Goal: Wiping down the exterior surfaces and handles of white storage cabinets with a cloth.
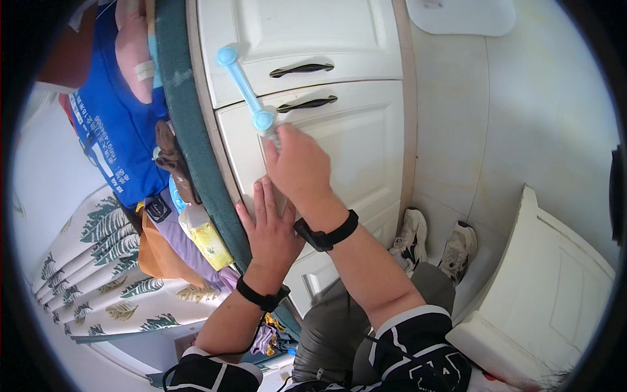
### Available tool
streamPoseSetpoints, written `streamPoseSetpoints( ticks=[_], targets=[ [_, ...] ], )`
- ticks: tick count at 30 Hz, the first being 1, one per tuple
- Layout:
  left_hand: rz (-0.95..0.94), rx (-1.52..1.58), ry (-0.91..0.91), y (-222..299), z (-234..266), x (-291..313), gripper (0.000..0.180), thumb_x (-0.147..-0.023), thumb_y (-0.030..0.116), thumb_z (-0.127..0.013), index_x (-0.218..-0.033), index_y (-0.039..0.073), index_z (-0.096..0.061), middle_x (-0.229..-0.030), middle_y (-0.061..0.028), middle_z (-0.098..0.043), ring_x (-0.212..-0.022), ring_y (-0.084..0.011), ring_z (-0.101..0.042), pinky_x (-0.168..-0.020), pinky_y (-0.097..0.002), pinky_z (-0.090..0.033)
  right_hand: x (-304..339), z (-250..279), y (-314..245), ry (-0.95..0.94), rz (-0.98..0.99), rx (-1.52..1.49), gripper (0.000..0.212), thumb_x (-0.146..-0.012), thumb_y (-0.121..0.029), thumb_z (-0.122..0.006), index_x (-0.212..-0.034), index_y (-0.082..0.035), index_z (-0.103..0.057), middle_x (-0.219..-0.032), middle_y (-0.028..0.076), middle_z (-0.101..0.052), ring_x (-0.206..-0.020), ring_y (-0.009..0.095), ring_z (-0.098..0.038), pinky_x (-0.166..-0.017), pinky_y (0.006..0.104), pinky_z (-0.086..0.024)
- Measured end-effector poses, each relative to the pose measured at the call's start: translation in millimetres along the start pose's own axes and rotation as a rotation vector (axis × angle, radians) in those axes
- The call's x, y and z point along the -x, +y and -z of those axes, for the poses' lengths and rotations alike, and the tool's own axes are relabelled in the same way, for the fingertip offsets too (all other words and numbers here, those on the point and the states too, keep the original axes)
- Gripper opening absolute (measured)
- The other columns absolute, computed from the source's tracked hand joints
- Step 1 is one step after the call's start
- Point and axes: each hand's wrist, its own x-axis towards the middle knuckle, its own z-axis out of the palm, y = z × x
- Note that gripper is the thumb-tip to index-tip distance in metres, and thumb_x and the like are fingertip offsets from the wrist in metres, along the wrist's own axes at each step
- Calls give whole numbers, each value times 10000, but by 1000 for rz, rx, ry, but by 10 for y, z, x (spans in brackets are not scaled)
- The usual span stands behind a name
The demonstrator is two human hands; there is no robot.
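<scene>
A light-blue cabinet safety latch (245,88), a strap with a round pad at each end, lies across the gap between two white cabinet doors. My right hand (299,163) is closed just beside its lower pad. A short greyish piece shows between that pad and my fingers; what it is, I cannot make out. My left hand (269,228) rests flat on the lower door (339,144) with its fingers spread, holding nothing. Each wrist wears a black band.
Two dark curved handles (307,103) sit by the door gap. Along the green counter edge (196,130) lie a blue bag (117,130), a brown item and a yellow-labelled bottle (206,235). A white chair-like piece (542,287) stands at right, near my shoes (411,238).
</scene>
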Motion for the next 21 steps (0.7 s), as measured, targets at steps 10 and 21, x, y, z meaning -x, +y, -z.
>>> streamPoseSetpoints(
  ticks=[10,21],
  targets=[
    [52,3,31,-203,398,-277,797,-785,411,-787,-1457,63,-538,-1642,-270,-293,-1543,-419,-259,-1196,-688,-177,-207,194,626,239,-140,60,249,-988,-259,-599,-1017,-16,-640,-947,193,-663,-919,423,-649,-780,534,-533],
    [56,98,52,-181,288,-321,933,-740,516,-809,-1518,106,-497,-1658,-279,-261,-1558,-430,-220,-1183,-707,-147,-923,542,33,-54,385,288,213,-884,-280,-697,-994,-107,-756,-976,123,-707,-949,370,-679,-811,481,-562]
  ],
)
